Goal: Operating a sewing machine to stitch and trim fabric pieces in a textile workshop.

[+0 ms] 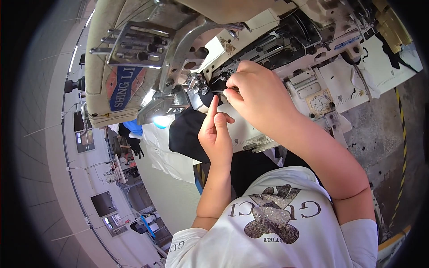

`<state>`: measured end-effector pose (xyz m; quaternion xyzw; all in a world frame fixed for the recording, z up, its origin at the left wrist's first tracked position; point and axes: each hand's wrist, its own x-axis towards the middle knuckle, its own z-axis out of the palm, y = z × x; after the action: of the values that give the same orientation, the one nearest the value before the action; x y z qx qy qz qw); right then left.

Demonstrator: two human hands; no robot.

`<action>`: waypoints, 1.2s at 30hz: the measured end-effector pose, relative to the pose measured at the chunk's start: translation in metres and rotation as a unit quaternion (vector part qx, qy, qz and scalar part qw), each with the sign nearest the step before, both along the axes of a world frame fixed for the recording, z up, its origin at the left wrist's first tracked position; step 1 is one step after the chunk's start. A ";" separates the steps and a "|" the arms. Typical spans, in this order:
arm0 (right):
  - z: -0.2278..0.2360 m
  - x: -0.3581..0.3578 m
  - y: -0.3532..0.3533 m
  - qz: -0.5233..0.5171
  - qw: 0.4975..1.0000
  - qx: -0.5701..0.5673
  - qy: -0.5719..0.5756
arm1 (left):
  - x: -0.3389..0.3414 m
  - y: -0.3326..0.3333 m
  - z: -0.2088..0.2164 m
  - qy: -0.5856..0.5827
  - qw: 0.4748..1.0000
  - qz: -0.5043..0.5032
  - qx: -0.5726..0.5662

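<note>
A large cream sewing machine (100, 67) stands over the work, its metal parts crowded around the stitching area. My right hand (261, 96) reaches in from the right with thumb and forefinger pinched close to the machine's dark inner parts. What lies between those fingertips, if anything, is too small to make out. Just below it, my left hand (216, 134) points upward with the index finger stretched out and the thumb apart; nothing shows in it. Black cloth (190, 134) hangs beside my left hand, under the lit presser area (163, 120).
To the right, the machine's white bed (353, 85) carries metal plates and scraps of dark thread. White cloth (167, 154) drapes off the left side. Yellow-black floor tape (402, 129) runs along the right. Other machines (120, 167) stand farther left.
</note>
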<state>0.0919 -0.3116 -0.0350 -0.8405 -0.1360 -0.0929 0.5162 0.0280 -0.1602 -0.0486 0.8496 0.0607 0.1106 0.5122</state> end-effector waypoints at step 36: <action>0.005 -0.057 -0.019 0.143 0.947 0.259 0.122 | -0.053 -0.015 0.009 -0.177 0.970 -0.070 -0.154</action>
<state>0.0352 -0.3305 -0.0298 -0.6541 -0.1624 0.0532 0.7368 -0.0248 -0.1757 -0.0396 0.7296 -0.0738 0.2126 0.6458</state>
